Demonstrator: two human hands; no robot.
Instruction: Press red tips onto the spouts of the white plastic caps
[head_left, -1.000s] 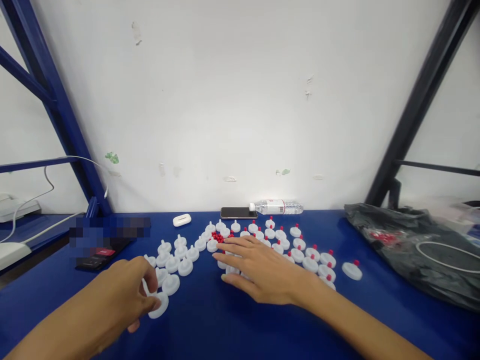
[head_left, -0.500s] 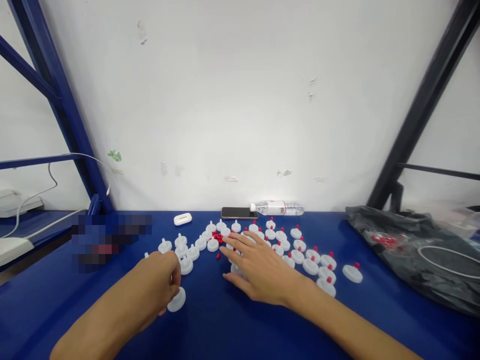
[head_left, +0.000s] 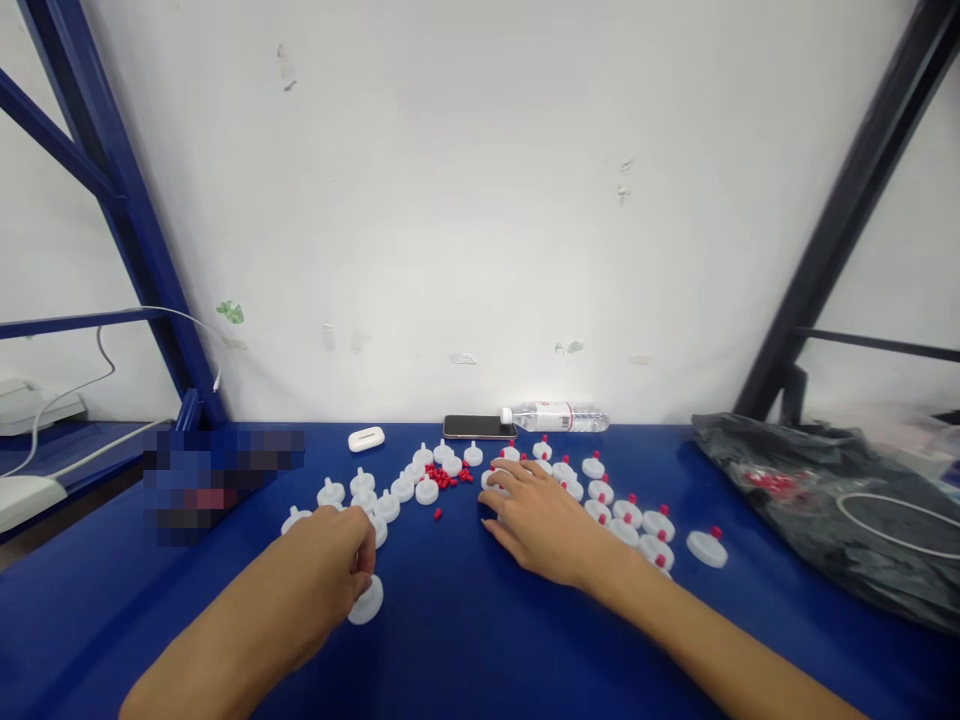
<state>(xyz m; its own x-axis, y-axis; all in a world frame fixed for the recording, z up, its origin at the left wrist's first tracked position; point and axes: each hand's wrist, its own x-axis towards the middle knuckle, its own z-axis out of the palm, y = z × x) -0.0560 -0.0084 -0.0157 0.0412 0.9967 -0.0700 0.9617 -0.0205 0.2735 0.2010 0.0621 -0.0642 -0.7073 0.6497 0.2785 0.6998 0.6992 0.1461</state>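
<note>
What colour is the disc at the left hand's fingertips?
The disc is white; it shows best in the head view.

White wall [head_left: 450, 220] behind a blue counter [head_left: 450, 655]

Scuffs [head_left: 286, 68] and green patches [head_left: 230, 312] mark the wall. A blue post [head_left: 131, 240] slants at left, a dark post [head_left: 831, 215] at right, each meeting a thin bar [head_left: 877, 342]. Soft light brightens mid-wall.

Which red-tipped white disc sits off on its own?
The far-right red-tipped disc, nearest the black plastic bag: blue table shows all round it, while the other red-tipped discs cluster to its left.
</note>
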